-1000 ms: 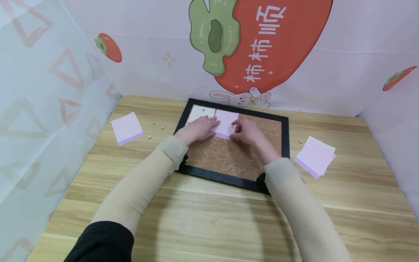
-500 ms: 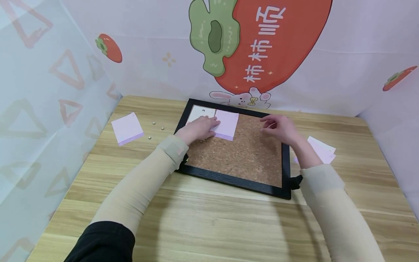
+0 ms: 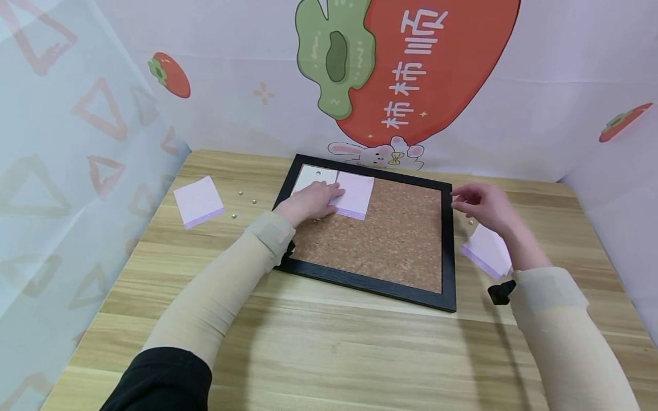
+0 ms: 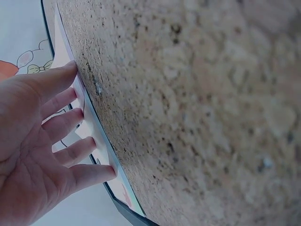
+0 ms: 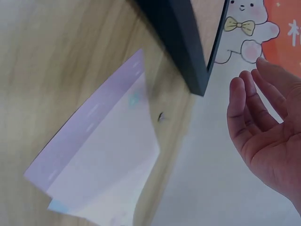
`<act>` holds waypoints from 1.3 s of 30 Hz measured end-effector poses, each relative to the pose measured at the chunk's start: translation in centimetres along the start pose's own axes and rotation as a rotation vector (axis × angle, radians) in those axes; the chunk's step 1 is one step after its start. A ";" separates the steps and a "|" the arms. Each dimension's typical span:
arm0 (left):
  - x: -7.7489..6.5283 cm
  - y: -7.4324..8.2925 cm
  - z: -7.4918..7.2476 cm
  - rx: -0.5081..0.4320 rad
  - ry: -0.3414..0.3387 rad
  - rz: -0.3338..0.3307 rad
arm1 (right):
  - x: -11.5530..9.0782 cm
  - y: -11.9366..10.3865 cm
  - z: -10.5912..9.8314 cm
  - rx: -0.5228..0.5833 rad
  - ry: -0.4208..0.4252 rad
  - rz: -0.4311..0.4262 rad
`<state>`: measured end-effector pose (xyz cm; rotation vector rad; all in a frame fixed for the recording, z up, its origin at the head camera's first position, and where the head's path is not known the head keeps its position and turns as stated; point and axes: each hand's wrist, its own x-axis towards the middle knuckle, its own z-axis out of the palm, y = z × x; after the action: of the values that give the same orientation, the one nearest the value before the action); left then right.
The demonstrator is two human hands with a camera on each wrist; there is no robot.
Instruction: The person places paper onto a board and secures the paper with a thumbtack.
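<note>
A black-framed cork board [image 3: 401, 245] lies on the wooden table. At its upper left are a white paper note [image 3: 308, 176] with a small tack [image 3: 318, 173] in it and, beside that, a pink-purple note [image 3: 358, 188]. My left hand [image 3: 313, 201] rests across both notes with its fingers spread; in the left wrist view its fingertips [image 4: 110, 172] press on the paper. My right hand [image 3: 485, 206] is raised just past the board's right edge, fingers loosely bent and holding nothing. Below it are a single tack [image 5: 161, 117] and a few overlapping notes [image 5: 108, 136], partly hidden by the wrist in the head view.
To the board's left lies another pink-purple note [image 3: 199, 200], with several tacks [image 3: 254, 201] between it and the frame. A printed cloth backdrop [image 3: 231, 114] stands behind and at both sides of the table [image 3: 329, 354].
My right hand has let go of the pink-purple note's right edge and moved right, across the cork and past the frame. My left hand has stayed in place on the notes.
</note>
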<state>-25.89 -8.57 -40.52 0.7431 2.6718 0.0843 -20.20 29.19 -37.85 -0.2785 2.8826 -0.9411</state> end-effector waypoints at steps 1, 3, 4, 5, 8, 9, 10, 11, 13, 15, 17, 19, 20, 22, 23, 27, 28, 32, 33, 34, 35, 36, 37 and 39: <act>0.0 0.0 0.0 -0.002 -0.001 -0.002 | -0.1 0.2 0.0 -0.012 0.003 0.001; 0.0 0.0 0.0 -0.004 -0.001 -0.003 | -0.2 0.7 -0.1 -0.038 0.002 0.005; 0.0 0.0 0.0 -0.005 -0.001 -0.003 | -0.3 1.0 -0.1 -0.051 0.001 0.012; 0.0 0.0 0.1 -0.007 0.000 -0.002 | -0.3 1.2 -0.1 -0.062 -0.001 0.019; 0.0 0.0 0.0 -0.010 0.000 0.000 | -0.5 1.9 0.0 -0.079 -0.007 0.032; 0.0 -0.1 0.0 -0.012 0.000 0.001 | -0.6 2.1 0.0 -0.086 -0.007 0.037; 0.0 0.0 0.0 -0.013 -0.001 0.002 | -0.6 2.4 0.0 -0.092 -0.005 0.040; 0.0 0.0 0.0 -0.012 0.000 0.004 | -0.7 2.7 0.1 -0.096 -0.001 0.043; 0.1 -0.1 0.0 -0.012 0.000 0.004 | -0.8 3.2 0.1 -0.095 0.001 0.055; 0.1 -0.1 0.1 -0.010 0.001 0.003 | -0.9 3.7 0.2 -0.099 0.003 0.083; 0.1 -0.1 0.1 -0.010 0.002 0.001 | -1.1 4.2 0.2 -0.093 -0.006 0.123; 0.1 -0.1 0.1 -0.008 0.003 0.001 | -1.2 4.7 0.2 -0.093 -0.016 0.164; 0.1 -0.1 0.2 -0.008 0.003 0.001 | -1.2 4.9 0.3 -0.093 -0.023 0.181; 0.1 -0.1 0.2 -0.009 0.004 0.001 | -1.3 5.3 0.4 -0.100 -0.034 0.206; 0.0 -0.1 0.2 -0.010 0.004 0.000 | -1.3 5.5 0.4 -0.105 -0.037 0.212; 0.0 -0.1 0.3 -0.018 0.005 -0.004 | -1.5 5.9 0.7 -0.123 -0.032 0.220; 0.0 -0.1 0.3 -0.018 0.007 -0.003 | -1.5 6.0 0.8 -0.125 -0.029 0.222; 0.0 -0.1 0.4 -0.012 0.012 0.003 | -1.7 6.3 1.1 -0.133 -0.016 0.231; 0.0 -0.1 0.4 -0.009 0.014 0.005 | -1.7 6.4 1.1 -0.133 -0.014 0.236; -0.1 -0.1 0.4 -0.007 0.015 0.006 | -1.7 6.4 1.2 -0.134 -0.012 0.239; -0.1 -0.1 0.4 -0.003 0.016 0.007 | -1.6 6.4 1.2 -0.133 -0.007 0.242; -0.1 -0.1 0.4 -0.004 0.015 0.006 | -1.6 6.4 1.3 -0.131 -0.002 0.244; -0.1 -0.1 0.4 -0.005 0.013 0.005 | -1.7 6.4 1.4 -0.131 0.005 0.245; -0.1 0.0 0.4 -0.004 0.010 0.002 | -1.7 6.5 1.5 -0.130 0.018 0.242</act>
<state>-25.68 -8.66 -40.84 0.7465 2.6798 0.0950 -19.28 33.80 -42.81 0.0697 2.9114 -0.7207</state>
